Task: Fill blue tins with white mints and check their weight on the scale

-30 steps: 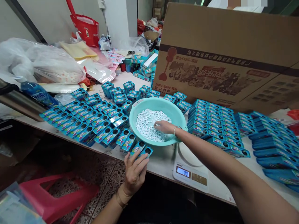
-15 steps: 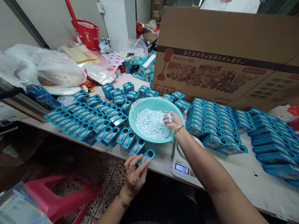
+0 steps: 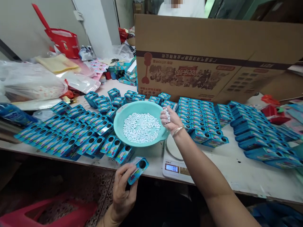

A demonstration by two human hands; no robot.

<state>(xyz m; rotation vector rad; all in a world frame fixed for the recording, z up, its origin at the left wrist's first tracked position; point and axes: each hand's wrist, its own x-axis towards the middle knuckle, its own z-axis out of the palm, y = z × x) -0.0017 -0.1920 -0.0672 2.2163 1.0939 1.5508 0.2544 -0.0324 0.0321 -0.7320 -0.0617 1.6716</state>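
My left hand (image 3: 124,186) grips a small blue box (image 3: 139,170) with a dark round hole on its top, held in front of the table edge. In my right hand (image 3: 171,119), cupped with its fingers curled, lies a handful of small white candies (image 3: 167,114), above the right rim of a turquoise bowl (image 3: 117,126). More white candies (image 3: 139,127) cover the bowl's floor. Partly beneath my right forearm stands a white kitchen scale (image 3: 167,157), its display reading 0.0. A loose blue box (image 3: 124,153) stands just beyond my left hand.
Rows of blue boxes (image 3: 54,138) fill the table's left, and stacked ones (image 3: 196,116) its right. A big cardboard carton (image 3: 189,41) stands behind, with a person in white (image 3: 194,8) beyond it. A red plastic stool (image 3: 49,211) is at lower left.
The view has swung to the right. My right hand has lifted from inside the bowl to its right rim with the white candies. My left hand still holds its blue box.
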